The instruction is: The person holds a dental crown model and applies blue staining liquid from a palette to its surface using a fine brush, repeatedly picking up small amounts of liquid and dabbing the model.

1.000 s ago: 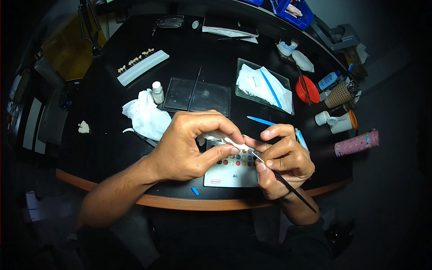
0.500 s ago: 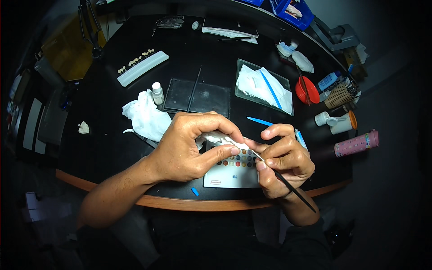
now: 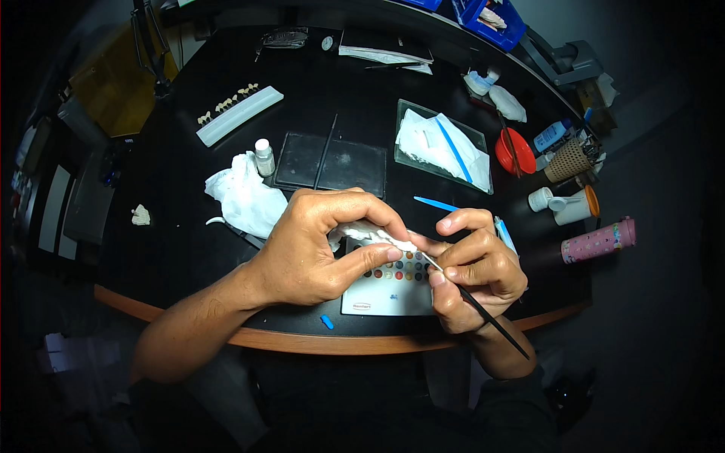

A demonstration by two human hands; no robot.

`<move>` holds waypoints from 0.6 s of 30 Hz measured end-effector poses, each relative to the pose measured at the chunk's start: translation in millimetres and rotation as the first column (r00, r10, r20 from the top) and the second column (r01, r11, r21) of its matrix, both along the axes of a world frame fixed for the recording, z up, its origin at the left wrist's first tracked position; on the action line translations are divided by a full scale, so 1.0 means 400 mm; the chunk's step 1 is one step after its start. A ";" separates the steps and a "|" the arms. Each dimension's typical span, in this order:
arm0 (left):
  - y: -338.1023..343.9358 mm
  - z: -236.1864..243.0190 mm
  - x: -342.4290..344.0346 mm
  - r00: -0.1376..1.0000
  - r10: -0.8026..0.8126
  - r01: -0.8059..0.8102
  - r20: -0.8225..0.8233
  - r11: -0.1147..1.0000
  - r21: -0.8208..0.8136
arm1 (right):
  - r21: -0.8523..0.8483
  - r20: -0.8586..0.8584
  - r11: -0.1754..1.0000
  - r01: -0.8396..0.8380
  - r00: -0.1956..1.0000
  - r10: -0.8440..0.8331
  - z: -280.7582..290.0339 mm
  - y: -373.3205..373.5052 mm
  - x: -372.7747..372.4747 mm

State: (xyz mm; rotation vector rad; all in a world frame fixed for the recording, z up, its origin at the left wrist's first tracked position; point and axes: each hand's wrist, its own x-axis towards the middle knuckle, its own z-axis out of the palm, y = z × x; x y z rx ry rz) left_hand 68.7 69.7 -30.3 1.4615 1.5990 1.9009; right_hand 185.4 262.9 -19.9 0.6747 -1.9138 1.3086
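Note:
Over the white palette card my left hand [image 3: 306, 245] grips a white, lumpy piece [image 3: 362, 230] like a dental cast, mostly hidden by the fingers and thumb. My right hand [image 3: 483, 275] pinches a slim brush [image 3: 483, 311] with a black handle. Its thin, pale front end meets the right edge of the white piece by my left fingertips; the very tip is too small to make out. Beneath both hands lies the palette card [image 3: 377, 302], with rows of small coloured dots. A blue-tipped stick [image 3: 436, 202] lies just beyond my right fingers.
Crumpled white tissue [image 3: 245, 200] and a small bottle [image 3: 263, 158] stand left of a black slab [image 3: 362, 170]. A glass tray [image 3: 487, 181] holds paper; a red bowl [image 3: 506, 160] and pink flask [image 3: 598, 240] are right. A tooth shade holder [image 3: 240, 117] lies far left.
Both hands stay nearly in place. The rear end of the brush handle has dipped very slightly.

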 end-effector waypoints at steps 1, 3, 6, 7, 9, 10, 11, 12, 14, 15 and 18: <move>0.000 0.000 0.001 1.000 -0.002 0.002 0.008 1.000 0.000 | 0.002 0.003 1.000 -0.003 1.000 0.003 0.000 0.000 0.000; 0.000 -0.001 0.002 1.000 0.000 0.000 0.010 1.000 0.001 | -0.007 0.000 1.000 -0.006 1.000 0.006 -0.003 0.001 0.000; -0.001 0.000 0.002 1.000 0.005 -0.005 0.003 1.000 0.002 | -0.012 0.001 1.000 -0.007 1.000 0.007 -0.001 0.000 0.000; -0.001 -0.001 0.002 1.000 0.007 -0.007 -0.005 1.000 0.003 | -0.008 0.005 1.000 -0.005 1.000 0.005 0.000 0.000 0.001; -0.001 0.000 0.002 1.000 0.007 -0.007 0.003 1.000 -0.001 | 0.000 0.004 1.000 -0.003 1.000 0.003 0.000 0.001 0.000; -0.002 0.001 0.003 1.000 0.008 -0.008 0.011 1.000 -0.006 | 0.007 0.002 1.000 -0.003 1.000 0.003 0.000 0.001 0.000; -0.002 0.002 0.003 1.000 0.009 -0.009 0.011 1.000 -0.007 | 0.007 0.002 1.000 -0.003 1.000 0.003 0.000 0.001 0.000; -0.003 0.002 0.003 1.000 0.010 -0.010 0.008 1.000 -0.010 | 0.002 0.005 1.000 -0.003 1.000 0.003 -0.001 0.001 0.001; -0.003 0.004 0.003 1.000 0.011 -0.011 0.005 1.000 -0.012 | 0.000 0.009 1.000 -0.001 1.000 0.001 0.000 0.001 0.001; -0.003 0.005 0.004 1.000 0.012 -0.012 0.008 1.000 -0.018 | -0.005 0.005 1.000 -0.003 1.000 0.003 -0.001 0.001 0.001; -0.002 0.005 0.005 1.000 0.015 -0.015 0.015 1.000 -0.019 | -0.016 -0.004 1.000 -0.006 1.000 0.006 -0.002 -0.001 0.000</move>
